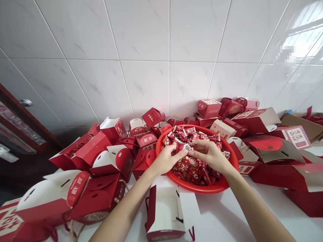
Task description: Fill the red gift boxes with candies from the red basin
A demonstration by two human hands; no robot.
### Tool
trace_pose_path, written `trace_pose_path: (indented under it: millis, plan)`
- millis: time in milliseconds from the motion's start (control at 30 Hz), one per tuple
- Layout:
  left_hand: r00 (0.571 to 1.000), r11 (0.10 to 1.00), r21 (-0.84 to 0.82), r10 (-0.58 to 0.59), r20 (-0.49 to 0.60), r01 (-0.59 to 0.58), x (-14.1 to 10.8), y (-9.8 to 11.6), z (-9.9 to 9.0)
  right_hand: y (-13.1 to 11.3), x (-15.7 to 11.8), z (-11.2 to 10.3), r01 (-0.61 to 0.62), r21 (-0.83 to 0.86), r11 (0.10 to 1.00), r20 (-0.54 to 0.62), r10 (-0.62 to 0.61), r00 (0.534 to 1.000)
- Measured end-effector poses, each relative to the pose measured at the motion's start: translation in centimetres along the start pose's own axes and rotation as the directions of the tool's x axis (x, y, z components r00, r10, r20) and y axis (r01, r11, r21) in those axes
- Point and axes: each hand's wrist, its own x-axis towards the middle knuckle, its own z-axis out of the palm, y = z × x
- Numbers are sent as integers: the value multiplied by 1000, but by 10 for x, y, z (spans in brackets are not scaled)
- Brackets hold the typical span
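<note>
Over a round red plastic basin [234, 164], my left hand [165, 159] and my right hand [210, 155] come together around a small red wrapped packet [185, 147] with white lettering. Fingers and thumbs of both hands pinch it, covering part of it. Many similar red patterned packets [188, 169] fill the basin just below. Close to my left forearm, in front of the basin, an open red gift box [165, 215] with a white inside and dark cord handles lies on the white table. What the packet contains is hidden.
Red gift boxes crowd the left side, among them an open one [52, 195] with a white flap. More boxes [264, 168] stand at the right and along the tiled wall [143, 80]. A cardboard carton [300, 122] sits at the far right.
</note>
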Motion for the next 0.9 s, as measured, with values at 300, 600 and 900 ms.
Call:
trace_pose_path:
  millis: [300, 600, 900]
  plan:
    - [966, 965, -251, -128, -223, 70, 5, 0, -5, 8, 1, -59, -70, -596, 800, -125, -6, 992]
    - [985, 939, -343, -51, -162, -7, 6, -5, -4, 16, 2, -42, -24, -774, 632, 92, 151, 984]
    - [992, 948, -318, -5, -128, -36, 7, -13, -8, 14, 2, -25, 86, -771, 631, 246, 171, 954]
